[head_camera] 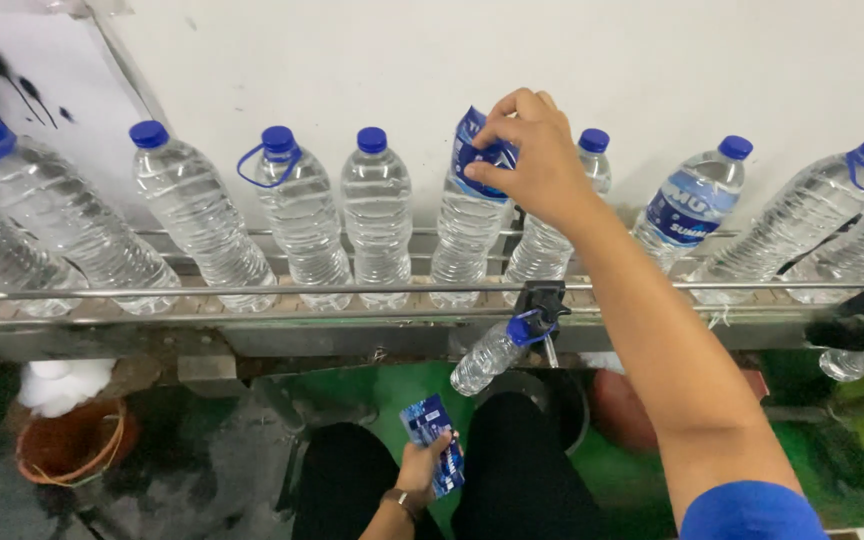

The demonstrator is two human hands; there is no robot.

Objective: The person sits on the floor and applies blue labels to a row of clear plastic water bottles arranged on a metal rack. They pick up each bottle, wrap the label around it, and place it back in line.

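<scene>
My right hand (532,160) reaches up to the conveyor and pinches a blue label sleeve (474,158) over the neck of a clear water bottle (467,235). Low between my knees, my left hand (422,465) grips a stack of blue label sleeves (432,440). Other clear bottles with blue caps stand in a row along the conveyor rail (252,290); one to the right (687,210) wears a blue label around its body.
A small bottle (492,355) hangs on a black bracket below the rail. A white wall backs the line. An orange bucket (72,445) holding white material stands on the floor at lower left. The floor under me is green.
</scene>
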